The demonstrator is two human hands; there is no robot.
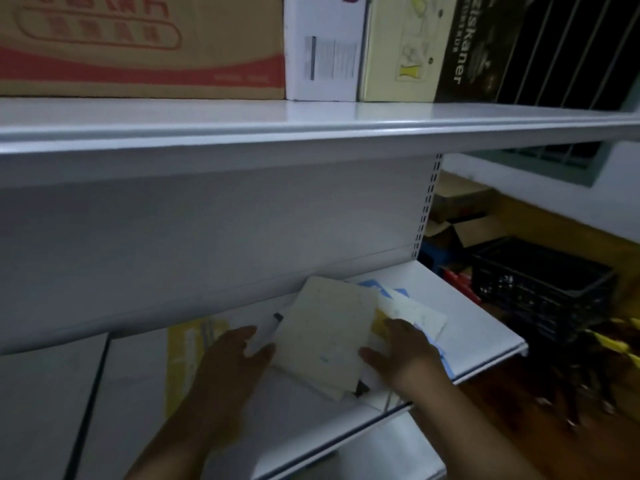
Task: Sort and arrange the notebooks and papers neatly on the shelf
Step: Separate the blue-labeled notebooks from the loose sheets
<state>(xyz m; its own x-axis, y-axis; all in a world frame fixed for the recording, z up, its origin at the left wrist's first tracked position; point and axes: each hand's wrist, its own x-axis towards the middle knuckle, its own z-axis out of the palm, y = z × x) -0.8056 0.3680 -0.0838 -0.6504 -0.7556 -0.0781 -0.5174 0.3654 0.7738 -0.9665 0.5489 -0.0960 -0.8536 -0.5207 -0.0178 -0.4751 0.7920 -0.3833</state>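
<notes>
From my station I see the cream rectangular notebook (325,336) lying skewed on the right half of the white metal shelf board (485,327). It sits on top of a loose fan of white and blue paper sheets (420,315). The left hand (239,348) is flat, fingers straight, pushing against the notebook's edge from the shelf's middle. The right hand (405,351) lies spread over the sheets on the side nearer the shelf's right end. The blur hides whether its thumb is tucked under anything.

My main worry is the shelf's front edge. The pile's near corner already reaches it, so a sideways squeeze could pivot the lower sheets out and over.

Thin paper may also buckle or crease if both hands close in before the edges are lined up.

A small dark object (277,317), too blurred to name, sits toward the back of the shelf and could be knocked along. The flat yellow envelope (187,348) on the shelf's left part could be dragged by the left forearm.
</notes>
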